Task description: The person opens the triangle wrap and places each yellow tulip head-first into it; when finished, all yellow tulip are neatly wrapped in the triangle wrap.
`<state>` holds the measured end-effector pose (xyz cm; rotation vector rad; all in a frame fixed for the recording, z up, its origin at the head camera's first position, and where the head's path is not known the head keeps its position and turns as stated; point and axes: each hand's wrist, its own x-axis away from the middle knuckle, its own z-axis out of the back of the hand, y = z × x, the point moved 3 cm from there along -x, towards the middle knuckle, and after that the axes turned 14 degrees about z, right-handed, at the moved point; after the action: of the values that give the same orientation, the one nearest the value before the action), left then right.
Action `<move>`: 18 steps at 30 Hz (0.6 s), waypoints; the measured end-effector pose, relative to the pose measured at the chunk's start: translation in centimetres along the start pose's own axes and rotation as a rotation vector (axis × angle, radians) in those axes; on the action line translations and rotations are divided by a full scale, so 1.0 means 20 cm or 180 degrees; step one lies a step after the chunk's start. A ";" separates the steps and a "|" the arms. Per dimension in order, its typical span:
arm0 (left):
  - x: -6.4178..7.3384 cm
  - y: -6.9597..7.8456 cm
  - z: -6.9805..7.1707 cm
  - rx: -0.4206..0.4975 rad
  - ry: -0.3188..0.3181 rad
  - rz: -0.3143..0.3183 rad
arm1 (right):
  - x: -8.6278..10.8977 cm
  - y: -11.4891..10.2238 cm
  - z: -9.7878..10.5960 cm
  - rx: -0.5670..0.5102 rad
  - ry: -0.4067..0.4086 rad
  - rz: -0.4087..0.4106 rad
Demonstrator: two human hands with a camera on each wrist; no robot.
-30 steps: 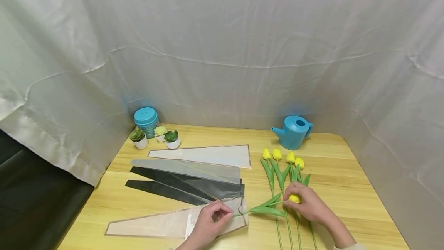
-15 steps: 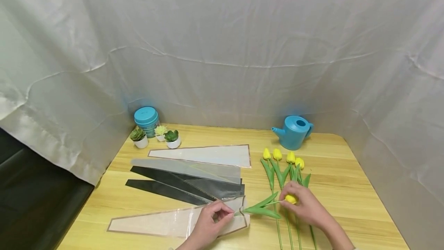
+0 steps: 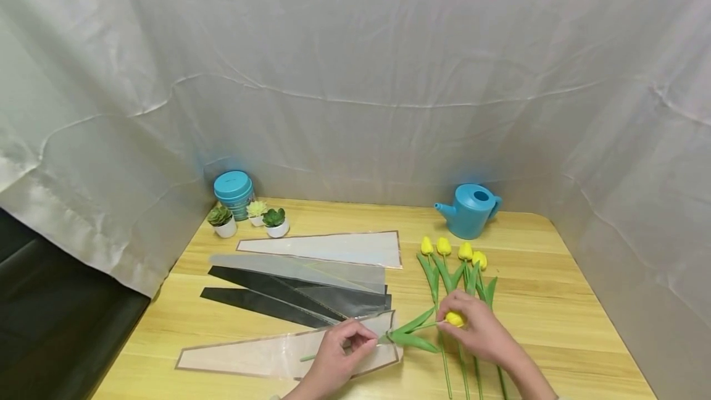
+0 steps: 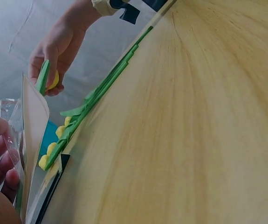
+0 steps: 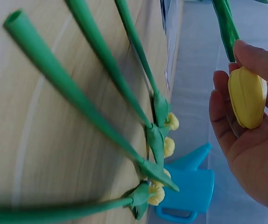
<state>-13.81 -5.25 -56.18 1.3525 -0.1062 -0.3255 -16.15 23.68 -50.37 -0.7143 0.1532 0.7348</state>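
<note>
My left hand (image 3: 339,357) pinches the wide mouth of a tapered flower sleeve (image 3: 239,354), clear with a white panel and brown border. In the left wrist view the sleeve (image 4: 35,114) stands up beside the curled fingers. My right hand (image 3: 474,329) pinches an artificial tulip just under its yellow bloom (image 5: 248,98), which sits against the palm in the right wrist view. The tulip's stem runs into the sleeve, its lower end (image 3: 307,358) showing left of my left hand. Its green leaves (image 3: 413,341) spread at the sleeve's mouth, the bloom pointing right.
Several more yellow tulips (image 3: 465,253) lie right of the sleeve, partly under my right forearm. Black and grey sleeves (image 3: 266,283) and another white sleeve (image 3: 333,247) lie behind. Farther back stand a blue watering can (image 3: 469,215), small potted succulents (image 3: 276,224) and a blue-lidded jar (image 3: 233,190).
My right hand has moved left with the tulip, sliding its stem deeper into the sleeve; the leaves now reach the mouth. The sleeve has shifted slightly right. My left hand stays nearly in place.
</note>
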 end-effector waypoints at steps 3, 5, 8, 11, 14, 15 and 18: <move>0.00 0.01 0.00 0.0004 0.0014 -0.0096 | -0.02 -0.02 -0.02 -0.0044 -0.0022 -0.0006; 0.00 0.02 -0.01 0.0003 0.0025 -0.0166 | -0.03 -0.03 -0.03 -0.0065 -0.0060 -0.0037; -0.01 0.03 -0.01 0.0012 0.0034 -0.0257 | -0.04 -0.05 -0.04 -0.0083 -0.0097 -0.0066; -0.01 0.03 -0.01 0.0030 0.0015 -0.0268 | -0.06 -0.07 -0.06 -0.0089 -0.0088 -0.0072; -0.01 0.03 -0.02 0.0052 -0.0014 -0.0241 | -0.07 -0.08 -0.08 -0.0134 -0.0079 -0.0057; -0.01 0.03 -0.02 0.0065 -0.0025 -0.0230 | -0.08 -0.08 -0.08 -0.0150 -0.0080 -0.0063; -0.01 0.04 -0.02 0.0067 -0.0032 -0.0237 | -0.09 -0.09 -0.10 -0.0181 -0.0086 -0.0070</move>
<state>-13.85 -4.66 -55.48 1.3779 -0.0679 -0.3948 -16.03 20.39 -50.20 -0.7587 0.1001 0.7296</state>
